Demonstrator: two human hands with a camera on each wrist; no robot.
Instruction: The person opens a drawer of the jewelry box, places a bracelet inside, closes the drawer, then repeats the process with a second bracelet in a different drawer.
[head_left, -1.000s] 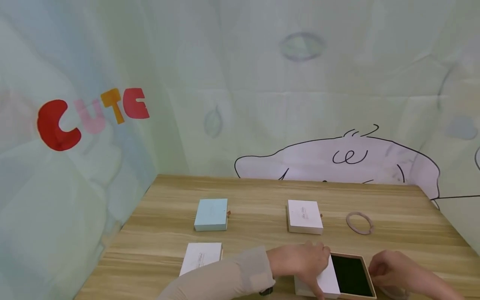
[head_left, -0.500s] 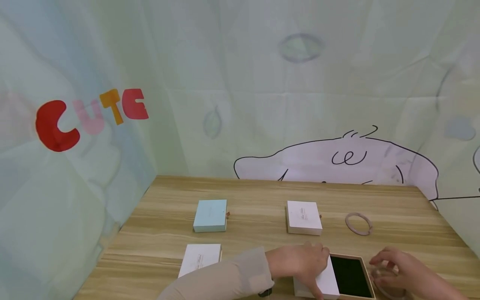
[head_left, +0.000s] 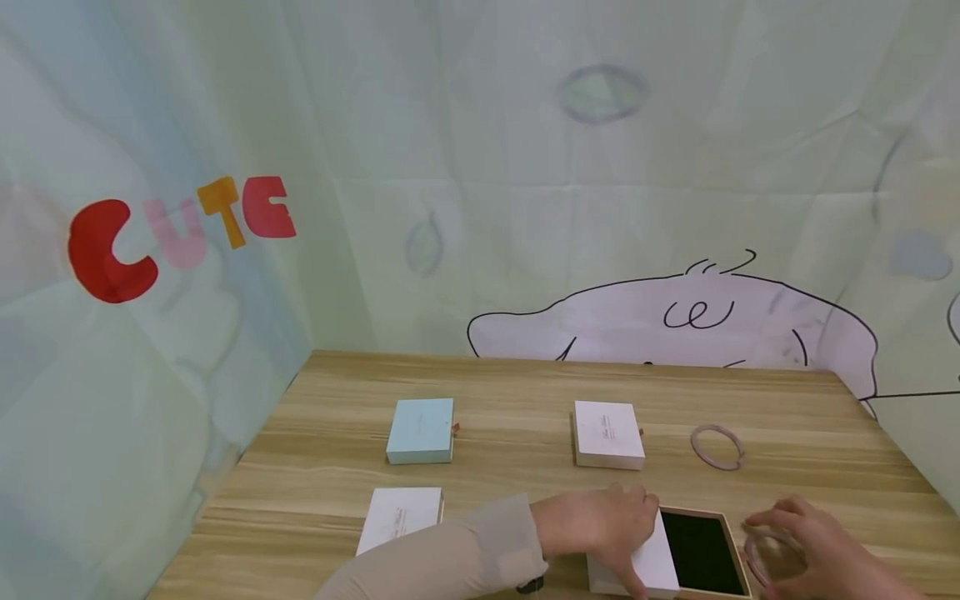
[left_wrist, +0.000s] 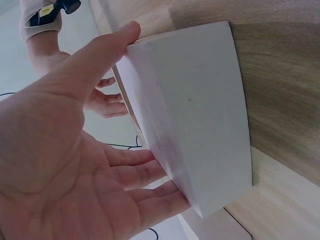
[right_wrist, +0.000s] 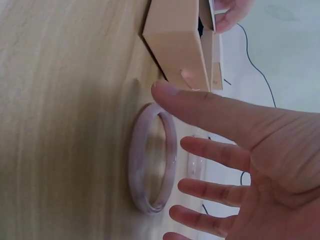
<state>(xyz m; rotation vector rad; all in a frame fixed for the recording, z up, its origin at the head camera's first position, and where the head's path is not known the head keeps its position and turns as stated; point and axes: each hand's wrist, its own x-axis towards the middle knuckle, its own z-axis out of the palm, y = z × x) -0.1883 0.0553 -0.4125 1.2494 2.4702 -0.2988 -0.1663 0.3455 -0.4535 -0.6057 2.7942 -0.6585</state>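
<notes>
My left hand (head_left: 611,529) grips a white box (head_left: 654,571) on the table, thumb on one side and fingers on the opposite one. In the left wrist view the white box sleeve (left_wrist: 200,115) stands between thumb and fingertips. Its drawer (head_left: 701,554) is pulled out to the right and shows a dark lining with nothing lying on it. Just right of the drawer, a pale lilac bangle (right_wrist: 139,160) lies on the table. My right hand (head_left: 821,550) hovers over this bangle with fingers spread; in the right wrist view the fingertips look apart from it.
A light blue box (head_left: 422,427) and another white box (head_left: 609,432) stand farther back. One more white box (head_left: 401,517) is partly behind my left sleeve. A second bangle (head_left: 717,447) lies at the back right. A printed curtain (head_left: 450,208) borders the table (head_left: 510,467).
My right hand has drawn slightly right, away from the drawer, and its fingers have spread, so the bangle beneath shows more. My left hand and the box have stayed in place.
</notes>
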